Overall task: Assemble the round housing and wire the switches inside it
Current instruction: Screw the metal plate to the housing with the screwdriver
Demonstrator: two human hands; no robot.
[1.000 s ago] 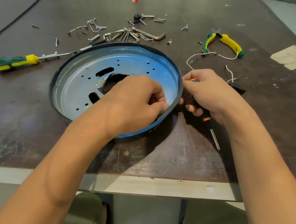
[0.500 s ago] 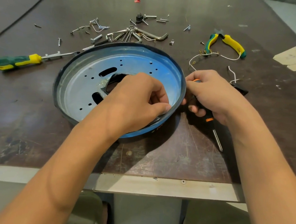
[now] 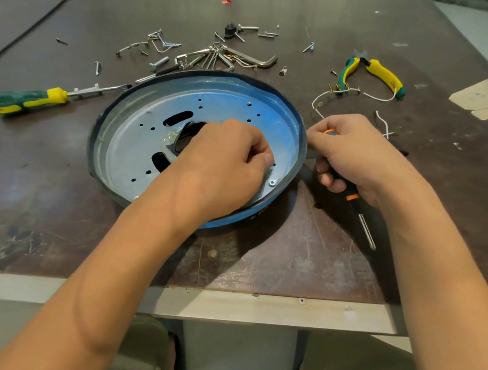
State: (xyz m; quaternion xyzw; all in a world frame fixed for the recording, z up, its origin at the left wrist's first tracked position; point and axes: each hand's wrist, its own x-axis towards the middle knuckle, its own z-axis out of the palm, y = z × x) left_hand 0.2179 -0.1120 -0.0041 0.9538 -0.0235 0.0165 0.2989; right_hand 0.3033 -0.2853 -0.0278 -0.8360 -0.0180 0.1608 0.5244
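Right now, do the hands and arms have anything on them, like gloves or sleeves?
No. The left hand and right hand are bare: no gloves, rings or watch. Both forearms are bare up to the frame's edge, so no sleeves show. Olive-green trousers show below the table's edge.

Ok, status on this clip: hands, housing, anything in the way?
Left hand inside round housing, fingers pinched near a screw. Right hand grips black-orange screwdriver at the rim. Nothing in the way.
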